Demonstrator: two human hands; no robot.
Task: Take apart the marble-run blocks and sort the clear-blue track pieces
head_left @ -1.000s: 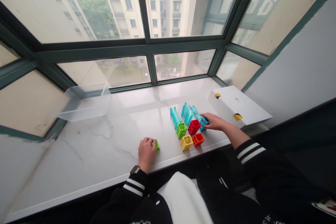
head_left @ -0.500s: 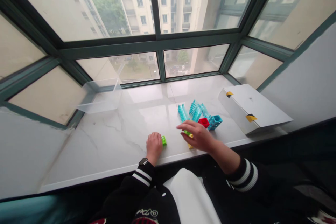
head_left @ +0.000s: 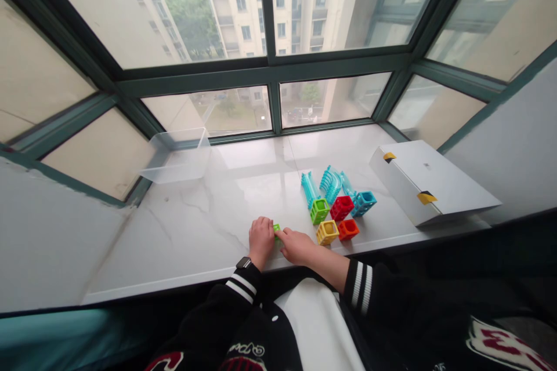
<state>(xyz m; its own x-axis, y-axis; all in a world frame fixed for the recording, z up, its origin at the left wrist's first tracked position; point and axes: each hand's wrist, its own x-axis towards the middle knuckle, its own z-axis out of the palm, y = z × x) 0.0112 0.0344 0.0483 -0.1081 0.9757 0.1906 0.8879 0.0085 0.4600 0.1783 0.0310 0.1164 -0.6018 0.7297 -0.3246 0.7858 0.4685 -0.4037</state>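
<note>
My left hand [head_left: 261, 239], with a watch on its wrist, is closed around a small green toy block [head_left: 277, 228] near the front edge of the sill. My right hand [head_left: 298, 245] has its fingers bent together against the right side of that block; they cover much of it. Right of my hands stand another green block [head_left: 319, 211], a yellow block [head_left: 327, 232], a red block [head_left: 342, 208], an orange-red block [head_left: 348, 229] and a blue block [head_left: 363, 203]. Behind them lie a straight clear-blue track piece [head_left: 310, 188] and a curved one [head_left: 331, 184].
A clear plastic bin [head_left: 178, 171] stands at the back left of the white marble sill [head_left: 209, 220]. At the right lies a white box [head_left: 435, 179] with two yellow-and-black tabs. Dark green window frames [head_left: 217, 81] border the sill behind.
My right hand has moved left from over the coloured blocks to the green block at my left hand, its fingers closing. The blocks it covered now show. The view has shifted slightly.
</note>
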